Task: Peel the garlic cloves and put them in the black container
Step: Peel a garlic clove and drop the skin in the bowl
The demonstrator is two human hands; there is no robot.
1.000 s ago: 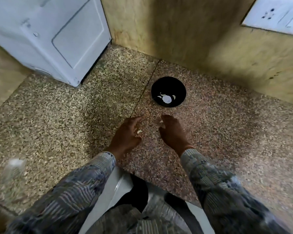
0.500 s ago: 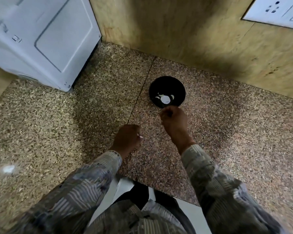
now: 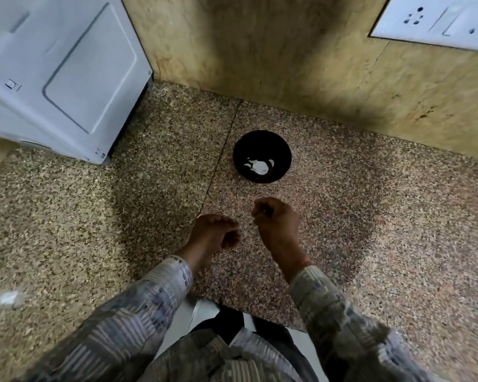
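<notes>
Drop-off looks done: your right hand (image 3: 276, 219) is back off the black container (image 3: 262, 143).
Pale garlic pieces (image 3: 255, 166) lie in the container on the speckled counter (image 3: 370, 216), near the wall (image 3: 287, 64). Your right hand was at its rim half a second ago and now sits clear, fingers curled. Your left hand (image 3: 214, 234) beside it is curled too. I can't tell whether either holds a clove.

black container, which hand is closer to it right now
Right. The right hand hangs just short of the black container, on its near side; the left hand is farther back and off to the left.
</notes>
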